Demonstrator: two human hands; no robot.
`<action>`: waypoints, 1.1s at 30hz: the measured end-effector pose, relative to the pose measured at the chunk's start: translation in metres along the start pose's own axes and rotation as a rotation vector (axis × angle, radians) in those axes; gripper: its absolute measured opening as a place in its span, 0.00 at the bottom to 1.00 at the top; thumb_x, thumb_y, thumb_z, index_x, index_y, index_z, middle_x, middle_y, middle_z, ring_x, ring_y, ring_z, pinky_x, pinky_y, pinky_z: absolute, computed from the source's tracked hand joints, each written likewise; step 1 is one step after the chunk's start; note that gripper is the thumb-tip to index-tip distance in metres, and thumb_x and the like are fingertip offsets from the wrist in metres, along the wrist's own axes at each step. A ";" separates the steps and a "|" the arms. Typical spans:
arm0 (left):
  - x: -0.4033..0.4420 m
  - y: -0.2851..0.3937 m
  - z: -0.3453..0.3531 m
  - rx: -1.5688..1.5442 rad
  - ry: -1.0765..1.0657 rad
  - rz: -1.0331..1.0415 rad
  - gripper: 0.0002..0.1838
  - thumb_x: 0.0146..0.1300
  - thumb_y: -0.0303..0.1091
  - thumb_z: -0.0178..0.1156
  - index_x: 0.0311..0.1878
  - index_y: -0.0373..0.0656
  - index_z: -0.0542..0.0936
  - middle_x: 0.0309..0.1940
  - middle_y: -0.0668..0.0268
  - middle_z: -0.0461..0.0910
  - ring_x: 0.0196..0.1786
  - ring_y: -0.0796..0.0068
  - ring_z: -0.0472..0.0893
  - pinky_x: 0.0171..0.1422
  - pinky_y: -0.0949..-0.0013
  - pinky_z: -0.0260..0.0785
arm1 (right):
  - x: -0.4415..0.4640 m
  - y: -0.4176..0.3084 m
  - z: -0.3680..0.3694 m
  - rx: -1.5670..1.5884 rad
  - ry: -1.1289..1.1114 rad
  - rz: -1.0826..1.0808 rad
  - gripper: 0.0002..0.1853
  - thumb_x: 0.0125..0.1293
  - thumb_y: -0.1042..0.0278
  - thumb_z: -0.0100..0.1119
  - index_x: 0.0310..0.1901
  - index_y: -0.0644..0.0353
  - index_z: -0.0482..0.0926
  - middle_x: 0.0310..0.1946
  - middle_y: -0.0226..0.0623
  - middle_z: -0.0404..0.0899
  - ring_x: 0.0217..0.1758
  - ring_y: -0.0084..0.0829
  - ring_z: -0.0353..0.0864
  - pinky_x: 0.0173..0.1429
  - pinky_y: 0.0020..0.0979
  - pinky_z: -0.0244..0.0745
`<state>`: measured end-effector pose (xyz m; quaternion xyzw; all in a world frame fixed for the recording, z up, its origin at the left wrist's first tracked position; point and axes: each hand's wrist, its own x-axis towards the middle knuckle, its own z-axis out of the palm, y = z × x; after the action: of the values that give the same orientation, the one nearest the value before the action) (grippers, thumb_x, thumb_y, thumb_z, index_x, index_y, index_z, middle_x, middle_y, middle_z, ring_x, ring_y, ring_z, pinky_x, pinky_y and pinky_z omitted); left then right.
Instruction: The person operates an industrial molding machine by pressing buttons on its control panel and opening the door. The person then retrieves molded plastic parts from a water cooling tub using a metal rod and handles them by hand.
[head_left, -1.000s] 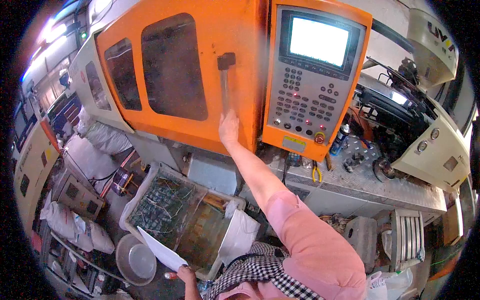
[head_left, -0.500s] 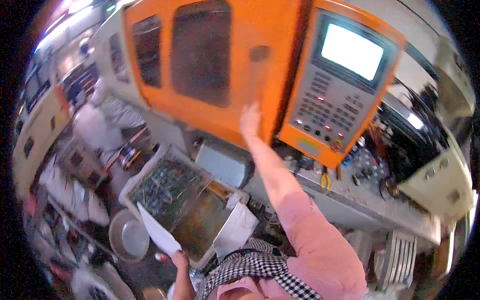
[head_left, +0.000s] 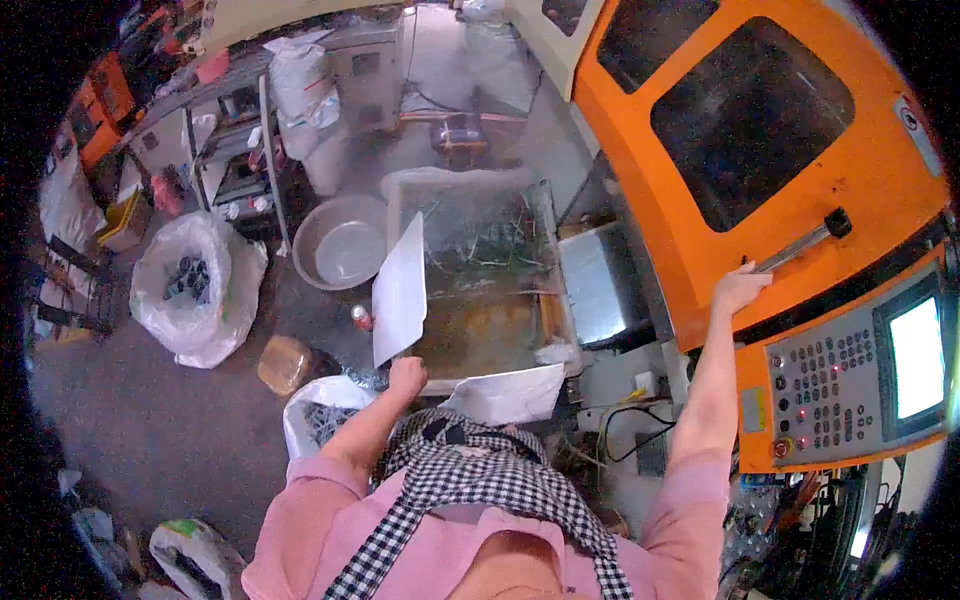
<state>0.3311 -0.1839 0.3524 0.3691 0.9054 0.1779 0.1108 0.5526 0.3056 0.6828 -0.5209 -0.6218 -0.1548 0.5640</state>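
Observation:
My right hand (head_left: 741, 287) is closed around the lower end of the metal door handle (head_left: 795, 247) on the orange machine door (head_left: 690, 265). The handle is a bar with a black end mount. My left hand (head_left: 407, 376) is closed at the lower corner of an upright white sheet (head_left: 402, 295); what its fingers grip is hidden. That sheet stands along the left side of a large tub (head_left: 565, 300) with murky water and thin pieces in it. A second white sheet (head_left: 510, 395) leans at the tub's near edge.
Right of me is a control panel (head_left: 825, 385) with a lit screen. A grey round basin (head_left: 345, 250), a white sack (head_left: 200, 290) of dark parts and a brown taped package (head_left: 285, 365) are on the floor at left. A metal box (head_left: 605, 280) stands between tub and machine.
My view has swung left, so the machine now appears farther right and more floor shows. My right hand is still at the door handle and my left still by the white sheet.

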 end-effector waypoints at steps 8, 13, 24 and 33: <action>-0.036 -0.020 -0.001 -0.041 0.012 -0.056 0.08 0.45 0.33 0.53 0.21 0.39 0.77 0.21 0.52 0.76 0.28 0.55 0.77 0.35 0.56 0.69 | 0.000 -0.007 -0.005 -0.069 -0.019 0.039 0.18 0.62 0.62 0.46 0.43 0.69 0.58 0.32 0.58 0.73 0.32 0.52 0.75 0.31 0.43 0.72; -0.055 -0.044 0.008 -0.032 0.046 -0.045 0.07 0.45 0.32 0.53 0.22 0.39 0.77 0.21 0.53 0.76 0.27 0.55 0.77 0.35 0.56 0.69 | 0.000 -0.010 -0.009 0.049 -0.111 0.141 0.17 0.62 0.61 0.45 0.42 0.68 0.59 0.32 0.58 0.73 0.34 0.53 0.75 0.33 0.44 0.72; -0.079 -0.058 0.004 -0.011 0.017 -0.140 0.10 0.49 0.33 0.50 0.21 0.40 0.77 0.22 0.52 0.76 0.28 0.55 0.77 0.34 0.56 0.69 | 0.000 -0.002 0.006 -0.111 0.168 -0.047 0.17 0.62 0.58 0.45 0.39 0.67 0.62 0.25 0.49 0.75 0.26 0.44 0.78 0.24 0.38 0.74; -0.068 -0.055 -0.002 -0.059 -0.061 -0.217 0.11 0.48 0.32 0.48 0.25 0.37 0.78 0.28 0.51 0.77 0.33 0.53 0.77 0.39 0.56 0.69 | -0.003 -0.011 -0.002 -0.079 0.062 0.067 0.18 0.63 0.61 0.44 0.44 0.69 0.61 0.29 0.52 0.75 0.29 0.48 0.77 0.29 0.41 0.73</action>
<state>0.3435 -0.2691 0.3362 0.2707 0.9307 0.1800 0.1677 0.5438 0.2975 0.6851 -0.5584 -0.5797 -0.1762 0.5667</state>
